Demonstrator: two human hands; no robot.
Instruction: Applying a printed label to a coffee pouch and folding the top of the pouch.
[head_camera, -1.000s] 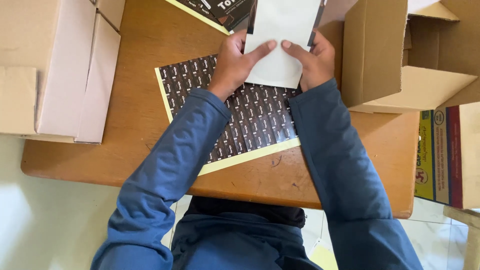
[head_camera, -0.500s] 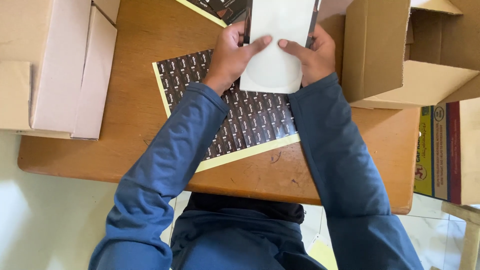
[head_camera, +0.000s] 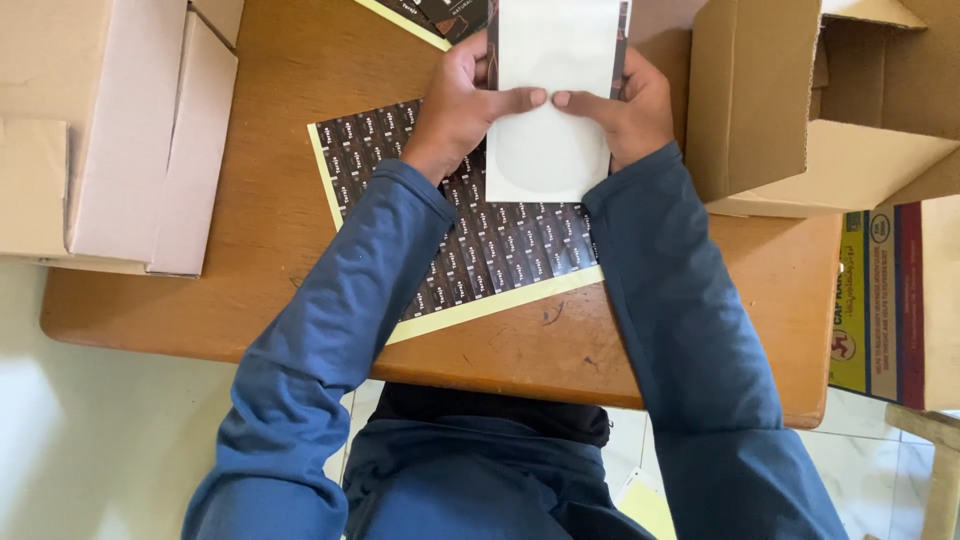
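Counts: 2 hands, 1 white pouch, 2 label sheets, 2 cardboard boxes in upper corners, 1 printed carton at right edge, 1 wooden table.

White pouch (head_camera: 548, 100) sits upper centre of frame, held upright-ish over the table, dark edges showing down both sides, top cut off by frame edge. Left hand (head_camera: 465, 100) grips its left side, thumb laid flat across the front; right hand (head_camera: 628, 105) grips the right side the same way. Both hands closed on the pouch, thumb tips nearly meeting at mid-width. Fingers behind it, can't see them.

Under the pouch + forearms: dark label sheet (head_camera: 480, 240) w/ rows of small stickers and pale yellow border, lying tilted on the wooden table (head_camera: 260, 220), centre of frame. 2nd label sheet (head_camera: 430, 15) peeks in at top edge, mostly cropped.

Pale cardboard box (head_camera: 110, 130) upper left, flaps shut. Open brown box (head_camera: 800, 110) upper right, flap hanging over table edge. Printed carton (head_camera: 890, 300) at right edge, off the table, lower down.

Vs 0.5 s ago: thumbs closer together, now almost touching; before there was a clear gap between them. Pouch stays in same upper-centre spot, grip otherwise unchanged. Label sheet, boxes same places.
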